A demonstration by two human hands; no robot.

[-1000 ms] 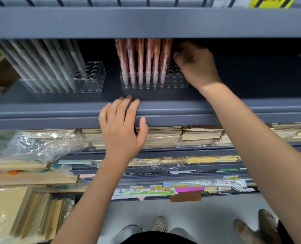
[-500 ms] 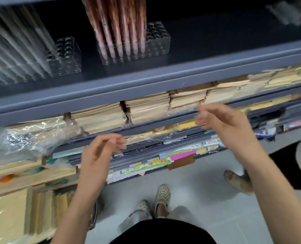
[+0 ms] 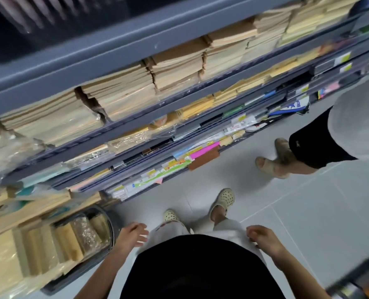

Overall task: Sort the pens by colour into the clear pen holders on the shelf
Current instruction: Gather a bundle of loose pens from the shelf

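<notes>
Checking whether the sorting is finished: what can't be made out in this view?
Pens: head view, motion-blurred, cut off by the top edge; colours unreadable.
Clear pen holders: outside the head view, past the top edge.
Shelf labels: head view, blurred, too small to read.

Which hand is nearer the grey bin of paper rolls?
The left hand: it hangs right beside the rim of the bin, while the right hand is across the body.

Stationery shop, grey shelves [image 3: 123, 50], stacked envelopes [image 3: 123, 93]
</notes>
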